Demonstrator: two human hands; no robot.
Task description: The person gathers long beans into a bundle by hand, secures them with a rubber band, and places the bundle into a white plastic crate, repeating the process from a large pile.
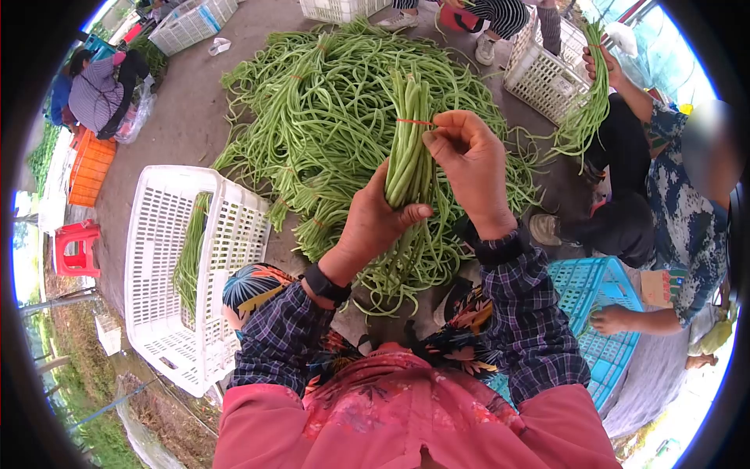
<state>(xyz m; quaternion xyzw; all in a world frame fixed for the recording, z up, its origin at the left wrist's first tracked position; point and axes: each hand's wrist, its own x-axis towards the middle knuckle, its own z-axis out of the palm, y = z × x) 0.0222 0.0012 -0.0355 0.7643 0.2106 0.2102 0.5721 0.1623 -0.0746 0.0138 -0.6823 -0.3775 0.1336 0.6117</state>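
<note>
A bundle of long green yardlong beans (408, 160) stands upright in front of me, with its loose ends hanging down. My left hand (369, 223) is closed around its lower middle, the thumb lying across the front. Near the top, a red rubber band (414, 121) crosses the bundle. My right hand (478, 172) pinches the band's right end between thumb and fingers, beside the beans. Behind and below both hands spreads a big heap of yardlong beans (312, 117), some of them tied in banded bundles.
At left, a white plastic crate (168, 173) holds some beans. A blue crate (617, 273) is at right, beside a co-worker (695, 227) lifting beans. Another white crate (539, 78) stands at upper right. A red stool (76, 248) and an orange crate (91, 168) are far left.
</note>
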